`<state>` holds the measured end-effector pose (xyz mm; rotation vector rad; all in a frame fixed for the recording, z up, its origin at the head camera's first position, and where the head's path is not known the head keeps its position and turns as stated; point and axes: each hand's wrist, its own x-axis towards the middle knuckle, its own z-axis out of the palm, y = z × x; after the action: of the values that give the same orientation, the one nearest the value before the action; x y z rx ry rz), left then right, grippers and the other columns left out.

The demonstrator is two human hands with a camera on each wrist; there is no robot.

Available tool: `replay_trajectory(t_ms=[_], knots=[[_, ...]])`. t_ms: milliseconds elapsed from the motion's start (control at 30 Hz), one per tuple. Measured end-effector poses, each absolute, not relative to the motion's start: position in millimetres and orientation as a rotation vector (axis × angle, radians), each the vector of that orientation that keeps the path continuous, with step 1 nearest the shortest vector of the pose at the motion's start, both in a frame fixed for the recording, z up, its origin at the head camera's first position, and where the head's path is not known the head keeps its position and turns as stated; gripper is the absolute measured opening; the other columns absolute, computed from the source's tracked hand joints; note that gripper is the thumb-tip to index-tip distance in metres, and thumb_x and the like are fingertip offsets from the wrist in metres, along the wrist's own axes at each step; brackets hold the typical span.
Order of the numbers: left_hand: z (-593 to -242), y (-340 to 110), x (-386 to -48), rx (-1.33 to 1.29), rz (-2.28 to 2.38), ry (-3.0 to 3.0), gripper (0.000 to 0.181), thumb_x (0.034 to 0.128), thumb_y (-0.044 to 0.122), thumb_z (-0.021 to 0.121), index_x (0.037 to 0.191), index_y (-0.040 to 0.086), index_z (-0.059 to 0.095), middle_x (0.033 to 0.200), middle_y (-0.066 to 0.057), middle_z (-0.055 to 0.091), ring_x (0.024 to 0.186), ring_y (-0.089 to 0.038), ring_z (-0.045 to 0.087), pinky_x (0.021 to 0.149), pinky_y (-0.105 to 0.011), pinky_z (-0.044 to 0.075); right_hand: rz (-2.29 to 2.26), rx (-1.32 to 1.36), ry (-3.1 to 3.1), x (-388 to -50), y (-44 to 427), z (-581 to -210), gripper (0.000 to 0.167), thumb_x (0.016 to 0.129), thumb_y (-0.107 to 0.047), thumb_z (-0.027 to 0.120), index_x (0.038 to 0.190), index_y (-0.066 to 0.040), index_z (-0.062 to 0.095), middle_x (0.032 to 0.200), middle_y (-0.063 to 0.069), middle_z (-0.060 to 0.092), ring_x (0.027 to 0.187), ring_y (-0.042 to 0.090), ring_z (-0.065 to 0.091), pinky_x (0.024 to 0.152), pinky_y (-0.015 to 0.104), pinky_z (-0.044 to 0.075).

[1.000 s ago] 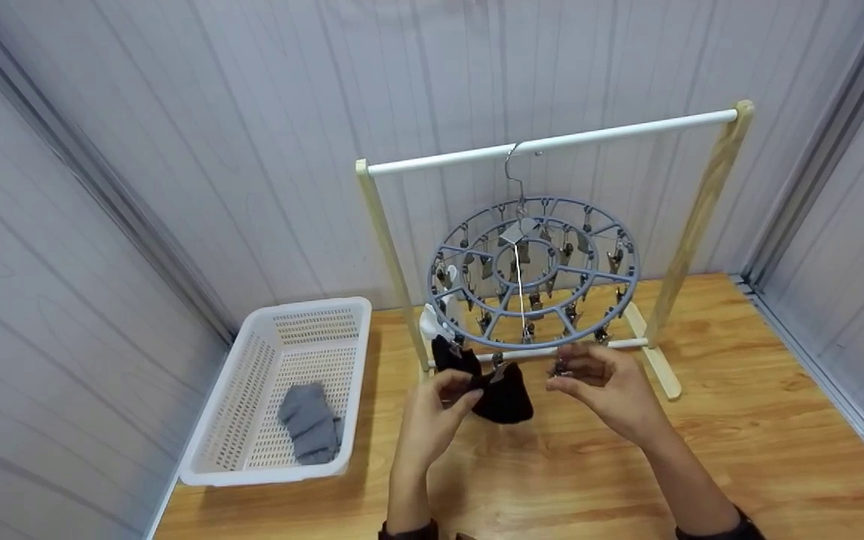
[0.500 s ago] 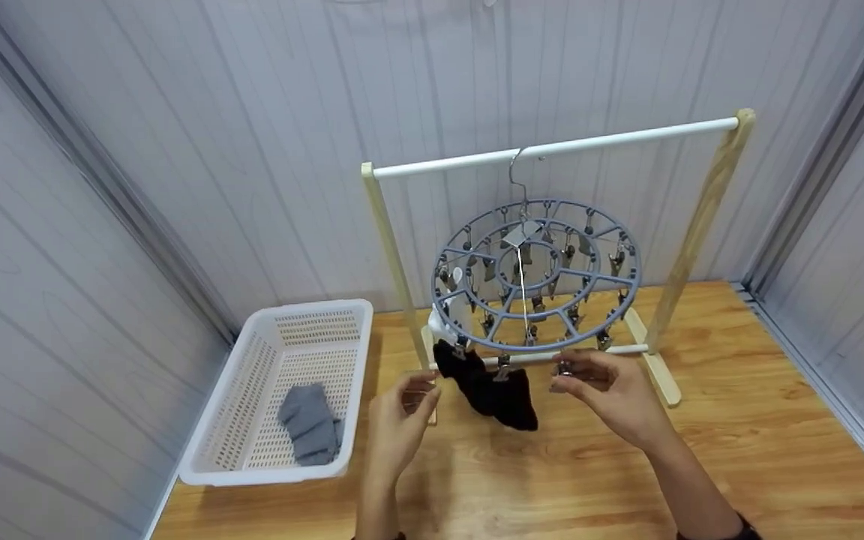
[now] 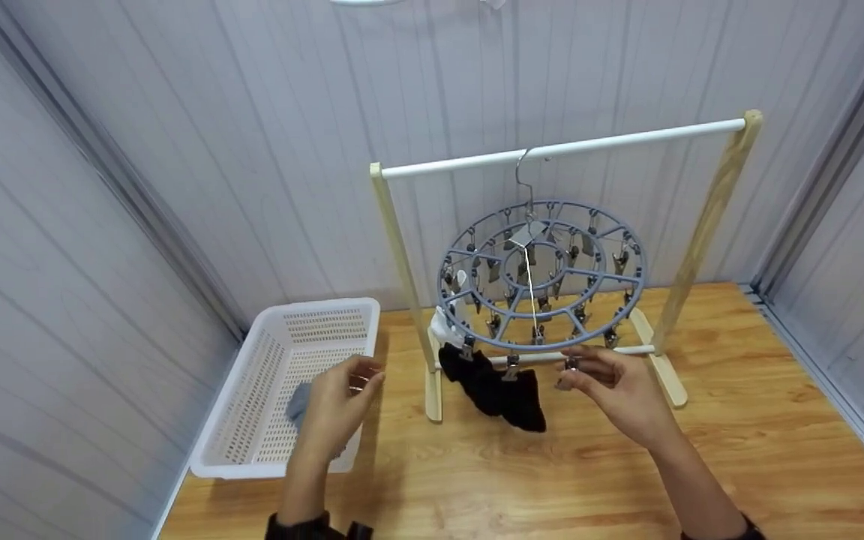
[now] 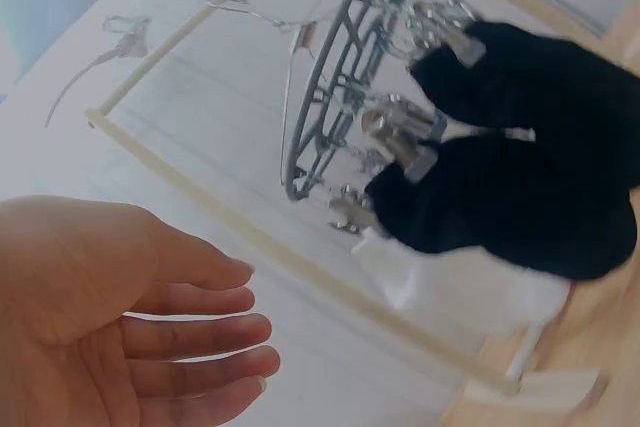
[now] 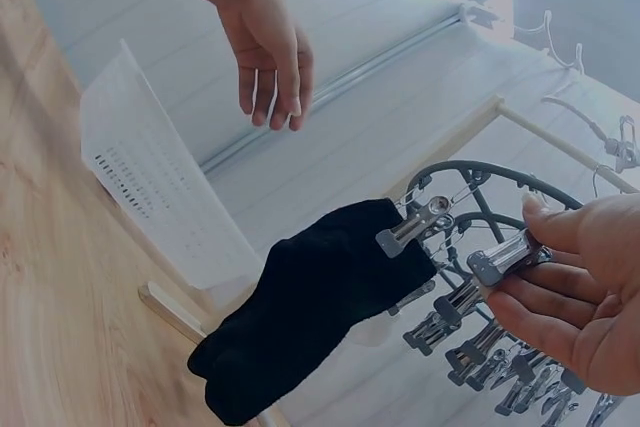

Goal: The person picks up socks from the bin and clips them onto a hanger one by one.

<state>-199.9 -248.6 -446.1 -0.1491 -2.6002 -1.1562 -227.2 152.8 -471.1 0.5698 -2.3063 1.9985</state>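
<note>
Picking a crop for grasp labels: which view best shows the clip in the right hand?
Right wrist: the clip is large there, held by the right hand, its grey tip uncovered. Head shows it small, partly hidden by the hand; left wrist catches it only at the top edge.

Head view: even, diffuse light; soft shadow on wooden tabletop [image 3: 589,465] beside white basket [image 3: 211,420]. Left wrist: hazy, slightly blurred, black sock [image 4: 520,212] nearly featureless. Right wrist: glare streak upper right; metal clip [image 5: 503,257] glints.

Head view looks down; nearer wrist views share black socks [image 5: 310,292].
</note>
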Motion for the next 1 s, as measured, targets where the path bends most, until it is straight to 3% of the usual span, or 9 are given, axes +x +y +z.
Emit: replay_trajectory(t_ms=[267,500,733,1000], knots=[[-442.3,-285.8,-228.2,-0.015,-0.984,-2.79,0.012,0.0965,0.014,0.075,0.103,0.004,0.077,0.092,-0.009,0.077,0.089,-0.03,0.075,0.081,-0.049,0.06,1.967,0.541,-2.299,-226.2,151.0,-474.8,0.038,0.098,-0.008,0.075,0.132,0.006,0.066,0.118,0.02,0.076,0.097,0.02,0.078,0.086,0.032,0.062],[-447.8,-320.5,-254.4,0.066,-0.853,-2.885,0.014,0.0946,0.015,0.074,0.095,0.002,0.077,0.087,-0.012,0.076,0.082,-0.031,0.07,0.075,-0.047,0.056,1.927,0.497,-2.308,-225.7,147.2,-477.4,0.037,0.097,-0.01,0.077,0.129,0.005,0.067,0.116,0.014,0.078,0.1,0.016,0.077,0.087,0.031,0.062],[-465.7,-350.8,-279.6,0.145,-0.68,-2.955,0.016,0.0906,0.012,0.069,0.093,-0.003,0.075,0.089,-0.019,0.074,0.079,-0.035,0.068,0.077,-0.053,0.056,1.91,0.469,-2.31,-226.7,144.1,-477.7,0.038,0.097,-0.011,0.078,0.128,0.008,0.067,0.116,0.016,0.077,0.102,0.014,0.076,0.087,0.032,0.062],[-481.7,-379.6,-290.1,0.272,-0.647,-3.06,0.013,0.0848,0.009,0.065,0.076,0.0,0.066,0.072,-0.009,0.061,0.067,-0.027,0.055,0.063,-0.04,0.046,1.918,0.521,-2.295,-227.4,142.5,-478.5,0.034,0.097,-0.014,0.078,0.125,0.003,0.07,0.114,0.013,0.078,0.1,0.018,0.077,0.086,0.033,0.062]])
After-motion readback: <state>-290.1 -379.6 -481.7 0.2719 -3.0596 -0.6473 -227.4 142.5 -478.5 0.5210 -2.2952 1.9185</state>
